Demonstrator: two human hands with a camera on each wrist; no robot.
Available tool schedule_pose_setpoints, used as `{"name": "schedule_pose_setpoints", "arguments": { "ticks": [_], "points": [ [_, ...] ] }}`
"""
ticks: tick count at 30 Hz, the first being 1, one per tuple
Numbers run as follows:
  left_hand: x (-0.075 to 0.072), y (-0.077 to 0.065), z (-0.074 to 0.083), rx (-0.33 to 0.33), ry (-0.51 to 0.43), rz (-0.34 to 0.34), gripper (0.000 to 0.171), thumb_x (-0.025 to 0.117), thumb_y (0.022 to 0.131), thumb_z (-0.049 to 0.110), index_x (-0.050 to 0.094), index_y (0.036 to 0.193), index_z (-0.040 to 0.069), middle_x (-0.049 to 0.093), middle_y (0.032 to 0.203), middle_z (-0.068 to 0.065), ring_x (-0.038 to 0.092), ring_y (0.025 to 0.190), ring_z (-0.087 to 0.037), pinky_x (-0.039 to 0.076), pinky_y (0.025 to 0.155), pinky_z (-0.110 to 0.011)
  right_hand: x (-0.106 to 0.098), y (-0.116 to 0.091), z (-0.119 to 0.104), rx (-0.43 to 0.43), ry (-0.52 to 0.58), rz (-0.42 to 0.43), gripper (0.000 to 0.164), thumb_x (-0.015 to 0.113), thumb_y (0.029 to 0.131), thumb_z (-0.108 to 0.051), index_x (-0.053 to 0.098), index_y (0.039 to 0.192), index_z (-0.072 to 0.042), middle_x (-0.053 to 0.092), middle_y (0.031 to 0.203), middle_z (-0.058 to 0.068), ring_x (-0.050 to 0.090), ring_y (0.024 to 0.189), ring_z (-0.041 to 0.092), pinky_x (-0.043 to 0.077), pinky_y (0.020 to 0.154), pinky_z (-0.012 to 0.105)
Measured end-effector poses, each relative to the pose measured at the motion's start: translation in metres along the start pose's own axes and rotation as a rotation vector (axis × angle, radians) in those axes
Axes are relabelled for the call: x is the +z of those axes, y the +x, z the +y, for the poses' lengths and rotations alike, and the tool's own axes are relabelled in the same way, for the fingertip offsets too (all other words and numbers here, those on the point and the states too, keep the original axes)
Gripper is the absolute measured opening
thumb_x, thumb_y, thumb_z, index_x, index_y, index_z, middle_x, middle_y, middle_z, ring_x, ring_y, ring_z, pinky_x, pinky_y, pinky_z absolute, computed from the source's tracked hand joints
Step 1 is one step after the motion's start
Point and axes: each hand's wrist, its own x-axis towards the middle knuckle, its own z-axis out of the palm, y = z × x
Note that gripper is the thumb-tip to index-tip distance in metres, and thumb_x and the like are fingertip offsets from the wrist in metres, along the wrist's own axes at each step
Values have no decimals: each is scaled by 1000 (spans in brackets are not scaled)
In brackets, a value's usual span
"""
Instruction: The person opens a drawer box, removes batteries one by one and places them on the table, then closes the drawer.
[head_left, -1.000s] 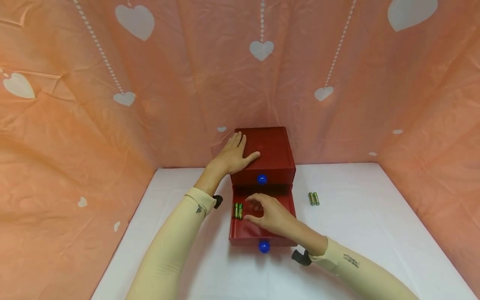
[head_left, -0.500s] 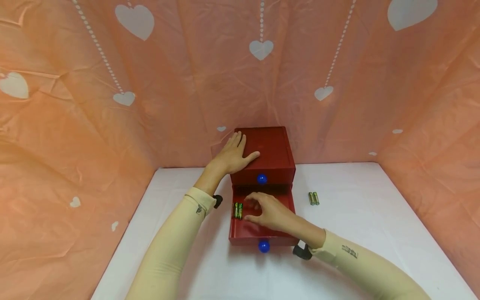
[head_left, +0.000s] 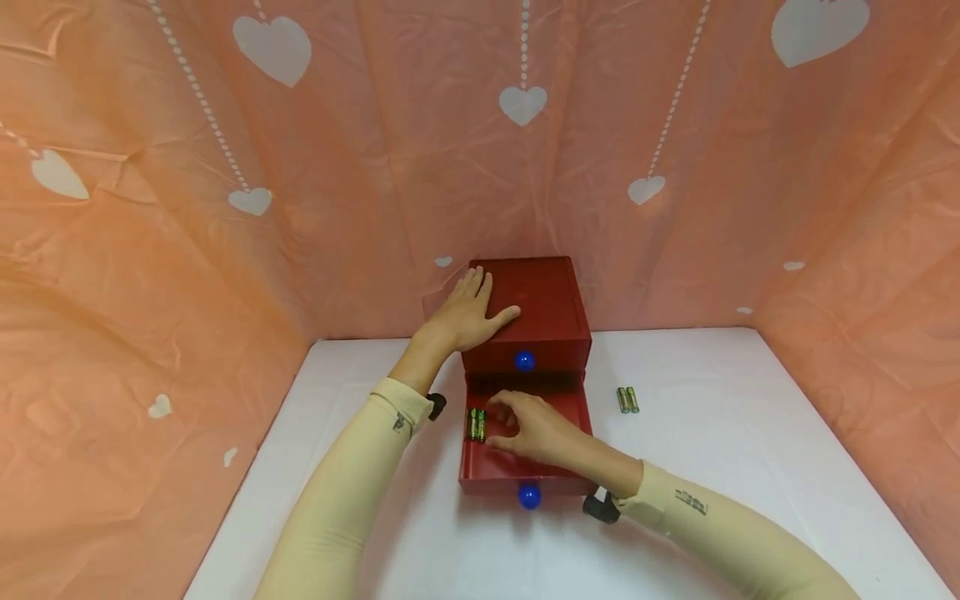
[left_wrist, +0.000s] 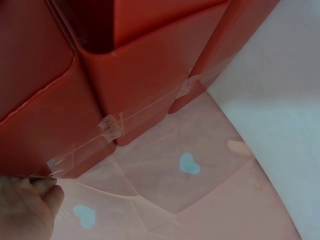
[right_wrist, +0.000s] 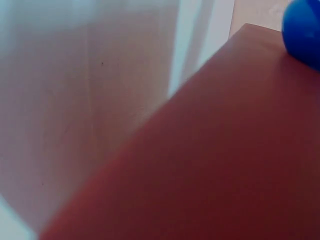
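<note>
A red two-drawer box (head_left: 536, 308) stands at the back of the table in the head view. My left hand (head_left: 461, 318) rests on its top at the left, fingers straight and thumb spread. Below, the lower drawer (head_left: 517, 483) is pulled out, with a blue knob (head_left: 529, 497) on its front. Two green-gold batteries (head_left: 477, 425) lie side by side at the drawer's left. Just right of them is my right hand (head_left: 538, 429), fingers bent and thumb apart, with nothing visible in its grasp. Whether its fingertips touch the batteries I cannot tell. The right wrist view shows mainly a red drawer panel (right_wrist: 225, 150).
Two more batteries (head_left: 628, 400) lie on the white table (head_left: 697, 450), right of the box. The upper drawer is closed and has its own blue knob (head_left: 524, 361). An orange-pink cloth (head_left: 390, 183) with white hearts hangs behind and at both sides.
My right hand has shifted very slightly left, closer to the batteries in the drawer. The left hand stays on the box top. The head view has tilted a little.
</note>
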Motion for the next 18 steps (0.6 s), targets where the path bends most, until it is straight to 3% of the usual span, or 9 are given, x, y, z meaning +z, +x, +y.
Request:
{"name": "schedule_pose_setpoints", "arguments": {
  "ticks": [18],
  "points": [
    [0, 1, 1, -11, -10, -2, 96, 36, 109, 71, 4, 173, 6, -6, 181, -12, -9, 167, -26, 1, 135, -43, -4, -2, -9, 26, -29, 33, 50, 90, 90, -27, 69, 131, -6, 72, 109, 3, 66, 97, 17, 62, 87, 37]
  ]
}}
